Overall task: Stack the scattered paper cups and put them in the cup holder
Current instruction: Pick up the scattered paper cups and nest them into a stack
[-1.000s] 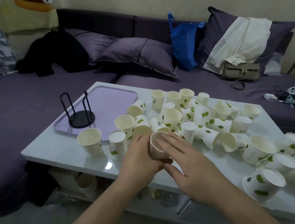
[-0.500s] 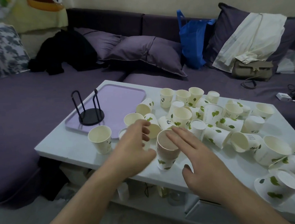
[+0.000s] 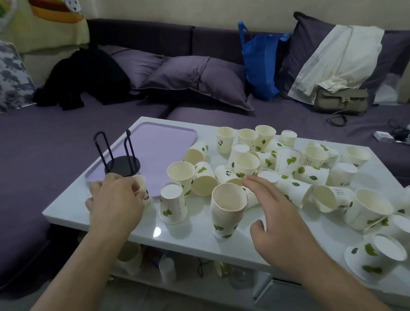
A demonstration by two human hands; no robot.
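Cups: my left hand (image 3: 115, 203) curls round one cup (image 3: 141, 187) at frame centre-left below the cup holder (image 3: 121, 162); my right hand (image 3: 273, 215), fingers spread and empty, hovers beside the stack (image 3: 227, 208).

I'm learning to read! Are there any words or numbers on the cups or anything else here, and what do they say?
No text here can be read.
Lying cup: small dark print lines near its rim, too small and blurred to read.
Tall cup: faint small print above its green leaf, unreadable.
Upright cup: a small dark panda-like picture, no letters visible.
Cushion on the wall: a cartoon picture, no words visible.
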